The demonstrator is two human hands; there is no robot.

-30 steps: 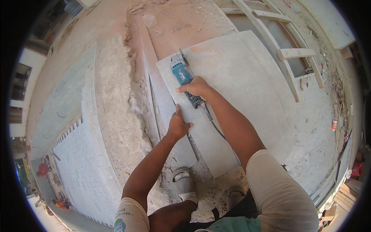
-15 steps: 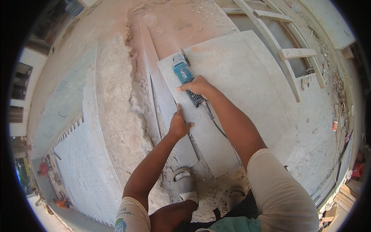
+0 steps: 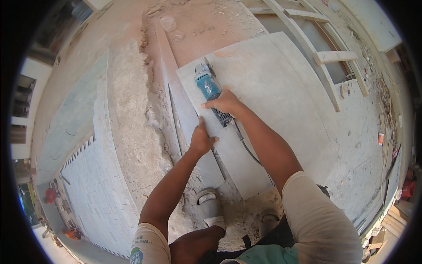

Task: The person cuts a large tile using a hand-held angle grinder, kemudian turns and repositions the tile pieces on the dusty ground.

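Observation:
A teal-and-black angle grinder (image 3: 208,86) with a trailing cord lies along the left part of a large pale tile (image 3: 281,101), its disc near the tile's far edge. My right hand (image 3: 224,103) is closed round the grinder's body, thumb across toward the left. Below it, my left hand (image 3: 201,140) grips the tile's left edge, index finger pointing forward along the edge and thumb on top. A long narrow board or tile strip (image 3: 206,169) lies beneath and left of that edge.
A wooden frame (image 3: 334,56) lies at upper right. Broken concrete (image 3: 127,88) runs along the left, beside a lower paved area (image 3: 92,185). My shod feet (image 3: 206,204) are below the tile. Scraps and timber (image 3: 393,222) line the right rim.
The grinder and my right hand have shifted slightly toward me along the tile. My left hand stays at the edge, and the view has moved slightly.

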